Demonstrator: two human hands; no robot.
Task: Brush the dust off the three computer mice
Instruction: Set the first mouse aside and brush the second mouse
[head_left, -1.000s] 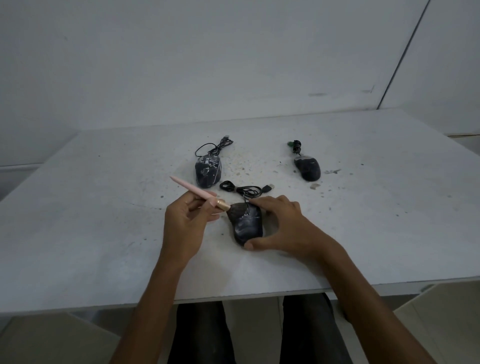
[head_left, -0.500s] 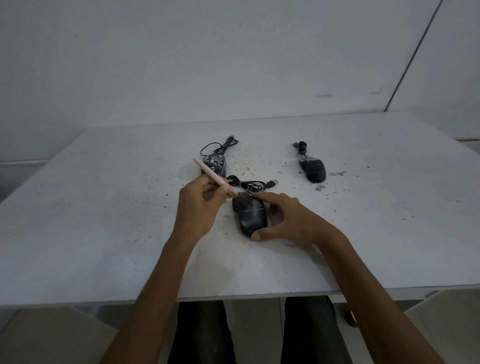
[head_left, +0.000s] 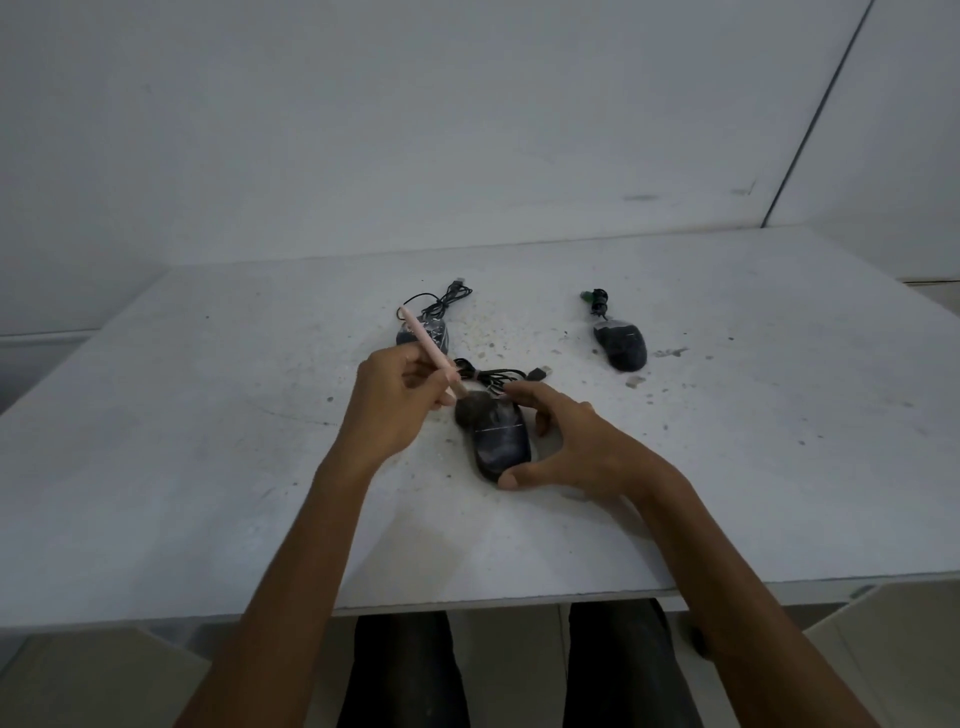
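left grip (head_left: 395, 405) first: fingers and thumb pinched round the pink brush (head_left: 427, 344), low on the handle like a pen. the handle slants up and away to the left, and the bristle end is down at the far-left corner of the nearest mouse (head_left: 498, 436). whether the bristles actually touch the shell is too blurred to call.

right grip (head_left: 576, 447) now: it arches over that same mouse from the right, thumb at the near end, forefinger curled at the far end by the cable (head_left: 488, 374), holding it steady on the counter (head_left: 208, 415).

here's the relation that matters. the mouse lies just right of the brush hand, between the two grips. its long axis runs away from the person, with the far end tipped a little left. a stroke along that axis, from the far end toward the thumb, looks like the natural sweep, and the left hand is the one placed for it. the thumb sits in the path, so watch that.

further out, a second mouse (head_left: 438, 332) lies beyond the brush, partly hidden by the handle, its cord bundled behind. a third mouse (head_left: 621, 343) sits well apart at the far right. neither is being handled, so i judge them yet to come. crumbs (head_left: 493, 332) speckle the counter between them. no box, tray or bin in sight.
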